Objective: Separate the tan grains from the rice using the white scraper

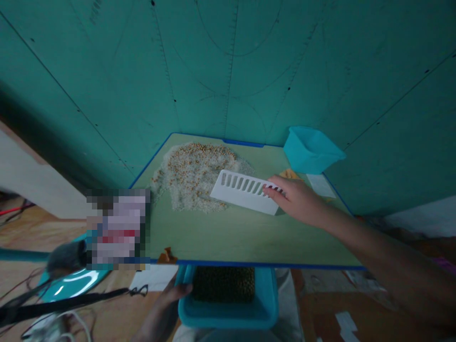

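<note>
In my right hand (292, 197) is a white slotted plastic tray (245, 202), its handhold side pinched between thumb and fingers. The tray tilts over the right edge of a heap of white grains mixed with tan beans (199, 175). Below the table's near edge, my left hand (167, 304) grips the left rim of a blue plastic bin (228, 320), thumb inside. Small dark green beans (224, 285) cover the bin's bottom. The heap lies spread on a pale green tabletop (213, 240) with blue edging.
A turquoise bin (313, 152) stands at the back right corner, beside a brown scrap and white paper. Left of the table are a blurred-out box (121, 225), a turquoise round stool (78, 282), a black stand arm (71, 304) and cables. A green wall rises behind.
</note>
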`<state>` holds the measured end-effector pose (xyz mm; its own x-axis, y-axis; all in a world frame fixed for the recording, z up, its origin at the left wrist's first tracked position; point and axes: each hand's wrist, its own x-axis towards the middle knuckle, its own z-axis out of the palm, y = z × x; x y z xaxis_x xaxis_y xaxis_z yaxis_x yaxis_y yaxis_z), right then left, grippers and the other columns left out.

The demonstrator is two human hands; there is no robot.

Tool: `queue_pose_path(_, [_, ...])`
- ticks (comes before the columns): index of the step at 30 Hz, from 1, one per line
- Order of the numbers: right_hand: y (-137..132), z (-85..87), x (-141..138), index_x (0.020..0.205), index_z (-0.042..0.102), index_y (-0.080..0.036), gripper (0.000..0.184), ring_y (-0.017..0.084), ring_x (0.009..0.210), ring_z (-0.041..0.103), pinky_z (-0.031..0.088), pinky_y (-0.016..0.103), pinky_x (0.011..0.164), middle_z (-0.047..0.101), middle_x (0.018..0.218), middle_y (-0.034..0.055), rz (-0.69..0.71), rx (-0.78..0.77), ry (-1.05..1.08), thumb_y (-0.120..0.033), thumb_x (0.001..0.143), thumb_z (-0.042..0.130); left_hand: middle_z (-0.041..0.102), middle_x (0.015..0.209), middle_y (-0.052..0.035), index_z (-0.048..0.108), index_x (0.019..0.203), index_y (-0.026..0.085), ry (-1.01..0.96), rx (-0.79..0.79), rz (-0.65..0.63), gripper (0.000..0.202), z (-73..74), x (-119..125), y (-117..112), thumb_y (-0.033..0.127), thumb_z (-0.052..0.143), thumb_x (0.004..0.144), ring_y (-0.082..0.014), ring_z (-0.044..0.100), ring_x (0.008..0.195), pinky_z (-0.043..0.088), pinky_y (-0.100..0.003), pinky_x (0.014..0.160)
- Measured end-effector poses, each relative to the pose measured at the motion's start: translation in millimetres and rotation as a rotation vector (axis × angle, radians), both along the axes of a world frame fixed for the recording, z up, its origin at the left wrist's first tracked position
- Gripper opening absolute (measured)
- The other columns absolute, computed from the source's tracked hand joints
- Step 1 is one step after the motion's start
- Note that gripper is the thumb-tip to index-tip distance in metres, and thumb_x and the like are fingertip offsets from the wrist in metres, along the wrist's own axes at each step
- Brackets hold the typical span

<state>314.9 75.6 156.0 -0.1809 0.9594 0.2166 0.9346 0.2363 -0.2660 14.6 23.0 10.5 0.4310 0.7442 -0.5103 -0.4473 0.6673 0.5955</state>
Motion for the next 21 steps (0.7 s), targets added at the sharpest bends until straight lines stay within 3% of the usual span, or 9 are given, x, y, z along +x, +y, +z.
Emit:
queue_pose_path(7, [-18,0.5,11,0.082,0.054,-0.017,0.022,0.015,0.058,0.053,0.03,0.023,0.05,0.059,0.064,0.0027,-0.022,-0.047,-0.053,-0.031,0.087,0.039,0.074,0.09,0.0013,0.07,0.093,0.028,-0.027,-0.041,-0.017,0.035,-4.4,1,-2,0.015,0.062,0.061,-0.0268,0.053,0.107,0.041,-0.032,0.088])
queue_pose_path(13, [-30,2.0,17,0.082,0.055,-0.017,0.02,0.014,0.056,0.054,0.032,0.023,0.049,0.06,0.065,0.0018,-0.031,-0.038,-0.045,-0.03,0.086,0.04,0.074,0.091,-0.0005,0.071,0.091,0.027,-0.056,-0.015,-0.041,0.032,-5.4,-1,-1,0.016,0.062,0.063,-0.0285,0.054,0.106,0.041,-0.035,0.088])
queue_pose_path(21, [-40,-0.2,22,0.084,0.056,-0.018,0.019,0.014,0.053,0.055,0.033,0.022,0.047,0.061,0.063,0.0012,-0.054,-0.067,-0.045,-0.029,0.086,0.04,0.073,0.094,0.0003,0.067,0.099,0.028,-0.015,0.02,-0.045,0.038,-9.4,-3,-1,0.018,0.063,0.063,-0.0294,0.051,0.109,0.038,-0.036,0.09])
